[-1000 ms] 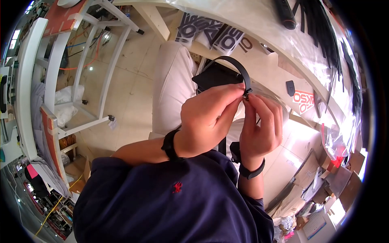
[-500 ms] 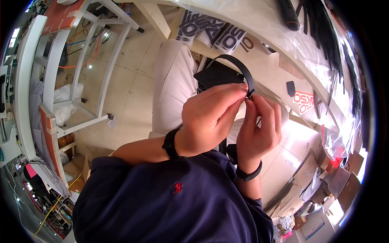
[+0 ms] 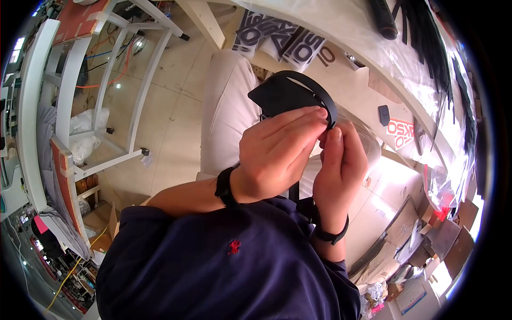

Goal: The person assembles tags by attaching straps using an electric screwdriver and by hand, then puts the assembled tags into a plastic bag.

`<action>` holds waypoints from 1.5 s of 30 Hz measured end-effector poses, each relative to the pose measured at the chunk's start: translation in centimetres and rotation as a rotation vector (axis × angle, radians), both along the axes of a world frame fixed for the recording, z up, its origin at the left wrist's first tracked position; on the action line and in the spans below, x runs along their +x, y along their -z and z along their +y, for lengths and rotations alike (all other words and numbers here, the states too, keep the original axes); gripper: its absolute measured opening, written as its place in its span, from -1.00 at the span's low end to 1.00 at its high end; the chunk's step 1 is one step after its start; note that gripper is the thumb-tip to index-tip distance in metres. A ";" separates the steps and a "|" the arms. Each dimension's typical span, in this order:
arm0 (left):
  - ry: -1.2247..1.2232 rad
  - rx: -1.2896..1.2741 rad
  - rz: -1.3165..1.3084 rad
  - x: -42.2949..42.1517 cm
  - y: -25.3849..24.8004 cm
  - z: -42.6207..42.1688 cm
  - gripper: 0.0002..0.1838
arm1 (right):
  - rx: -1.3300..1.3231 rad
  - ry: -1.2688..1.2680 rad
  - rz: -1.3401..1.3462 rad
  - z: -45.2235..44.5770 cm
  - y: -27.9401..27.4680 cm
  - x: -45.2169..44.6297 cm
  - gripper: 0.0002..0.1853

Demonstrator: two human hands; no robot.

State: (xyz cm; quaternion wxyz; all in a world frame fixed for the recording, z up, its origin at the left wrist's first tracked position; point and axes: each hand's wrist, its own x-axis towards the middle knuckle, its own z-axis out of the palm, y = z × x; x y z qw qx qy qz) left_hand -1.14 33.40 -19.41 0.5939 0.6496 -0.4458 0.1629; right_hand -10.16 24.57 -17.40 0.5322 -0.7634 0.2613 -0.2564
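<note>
My left hand (image 3: 280, 146) is closed, its fingertips pinching a narrow black strap (image 3: 306, 80) that arches up in a loop. Close against it on the right, my right hand (image 3: 341, 165) is also closed, thumb and fingers at the strap's lower end. The exact spot where the fingertips meet is hidden. Behind the loop lies a flat black panel (image 3: 282, 96) with a pointed left corner, above my lap. Whether strap and panel are joined does not show.
A plastic-covered bench (image 3: 352, 26) curves along the upper right, bearing a black-handled tool (image 3: 383, 21) and a bunch of black strips (image 3: 426, 53). Printed bags (image 3: 298, 50) and a small black piece (image 3: 384, 116) lie below it. A white metal frame (image 3: 141, 101) stands left; cardboard boxes (image 3: 392, 240) sit lower right.
The black panel has turned and shows more of its face behind the loop. My right hand has shifted slightly, with its wrist lower, and both hands' fingers have changed their pinch.
</note>
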 end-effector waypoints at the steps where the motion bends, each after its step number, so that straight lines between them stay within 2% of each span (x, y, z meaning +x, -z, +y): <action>1: -0.005 0.003 -0.003 0.0 0.0 0.0 -0.75 | 0.001 0.003 0.002 0.0 -0.2 -0.1 -0.85; 3: -0.010 0.005 -0.009 0.0 0.0 0.1 -0.75 | 0.421 -0.043 -0.001 0.0 -0.9 -0.1 -0.74; 4: -0.001 0.013 -0.009 0.0 0.0 0.1 -0.76 | 0.422 -0.041 -0.001 -0.2 -0.8 -0.3 -0.74; 6: 0.012 0.022 -0.007 -0.1 0.1 0.4 -0.77 | 0.670 -0.114 -0.040 -0.7 -0.6 -0.6 -0.69; 7: 0.065 0.038 0.123 -0.3 0.2 0.5 -0.77 | 0.670 -0.109 -0.041 -0.6 -0.5 -0.5 -0.69; 11: 0.247 0.097 0.488 -0.1 0.7 0.8 -0.80 | 0.399 -0.048 -0.038 -0.2 0.0 -0.1 -0.70; 12: 0.254 0.101 0.489 -0.1 0.7 0.9 -0.80 | 0.314 -0.041 -0.023 -0.2 0.1 0.0 -0.70; 14: 0.356 0.105 0.828 -0.1 0.6 1.0 -0.80 | 0.282 -0.032 -0.019 -0.4 0.4 0.1 -0.76; 16: 0.357 0.127 0.866 0.0 0.5 1.0 -0.82 | -0.044 -0.042 0.012 -0.7 0.7 0.2 -0.88; 18: 0.290 0.132 0.935 0.1 0.3 1.0 -0.85 | -0.116 -0.003 0.023 -0.4 0.4 0.2 -0.92; 20: 0.276 0.127 0.927 -0.1 0.0 1.1 -0.85 | -0.191 0.034 0.033 -0.2 0.5 0.3 -0.92; 22: 0.263 0.122 0.922 -0.3 0.0 1.1 -0.85 | -0.329 0.103 -0.079 0.0 1.1 0.4 -0.87; 23: 0.254 0.110 0.917 -0.4 0.1 1.0 -0.86 | -0.329 0.100 -0.079 -0.1 1.3 0.4 -0.87; 25: 0.244 0.100 0.914 -0.5 0.3 1.1 -0.86 | -0.494 0.063 -0.153 -0.2 1.5 0.4 -0.81; 29: 0.227 0.062 0.927 -0.4 0.7 1.1 -0.86 | -0.562 0.012 -0.088 -0.4 0.9 0.3 -0.76; 37: 0.155 0.031 0.828 -1.3 0.3 1.0 -0.86 | -0.738 0.091 -0.066 -0.2 1.3 0.0 -0.76; 39: 0.139 0.174 0.695 -1.3 -0.3 1.4 -0.83 | -0.738 0.106 -0.054 0.1 1.4 -0.1 -0.77; 45: 0.041 0.097 0.437 -1.4 0.0 0.8 -0.82 | -0.708 0.134 0.001 0.6 1.0 0.0 -0.85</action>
